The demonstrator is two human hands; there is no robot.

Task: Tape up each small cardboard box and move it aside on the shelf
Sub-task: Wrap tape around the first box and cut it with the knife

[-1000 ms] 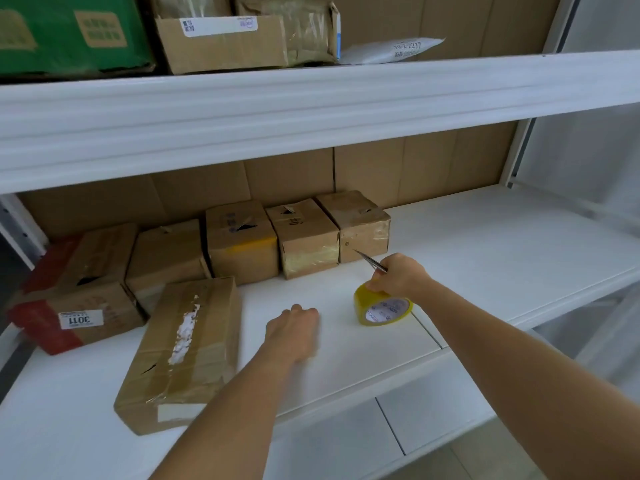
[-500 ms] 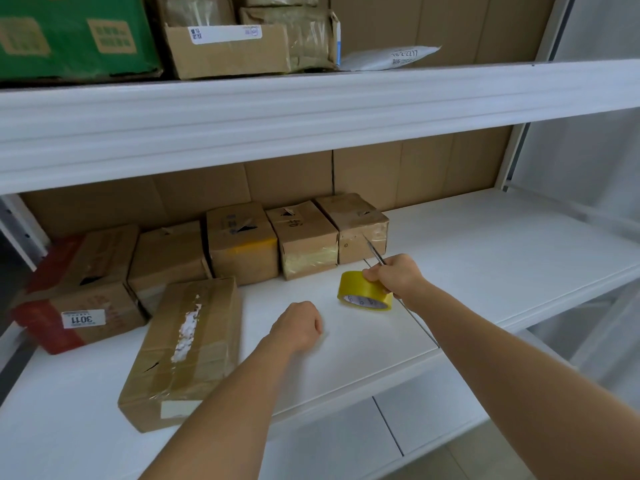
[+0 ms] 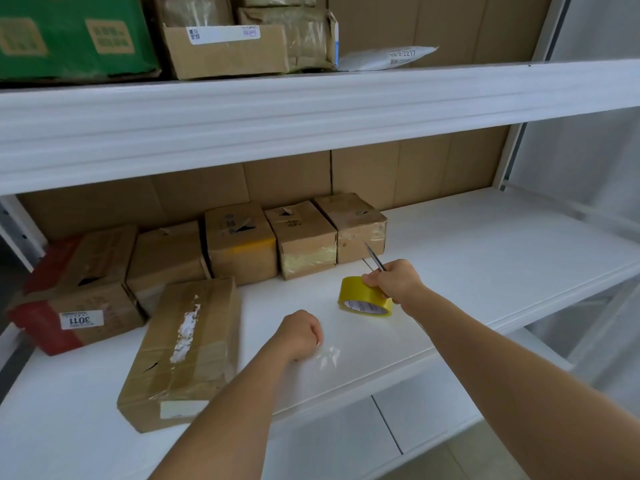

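A yellow tape roll (image 3: 363, 297) sits tilted on the white shelf (image 3: 485, 271), in front of a row of small cardboard boxes (image 3: 304, 244). My right hand (image 3: 394, 280) grips thin metal scissors (image 3: 374, 258), blades pointing up and back toward the rightmost small box (image 3: 356, 226), while its fingers rest on the roll's top edge. My left hand (image 3: 299, 336) lies on the shelf as a curled fist. A crinkled bit of clear tape (image 3: 328, 355) shines right beside its fingers; whether they pinch it is unclear.
A longer flat box (image 3: 187, 344) with a torn white label lies left of my left hand. A red-taped box (image 3: 74, 306) and another brown one (image 3: 166, 258) stand at the far left. The upper shelf (image 3: 311, 109) carries a green carton (image 3: 69, 32) and parcels.
My right hand tipped the tape roll from standing on its edge to a flatter tilt and shifted slightly back. A clear tape bit now shows beside my left fist.
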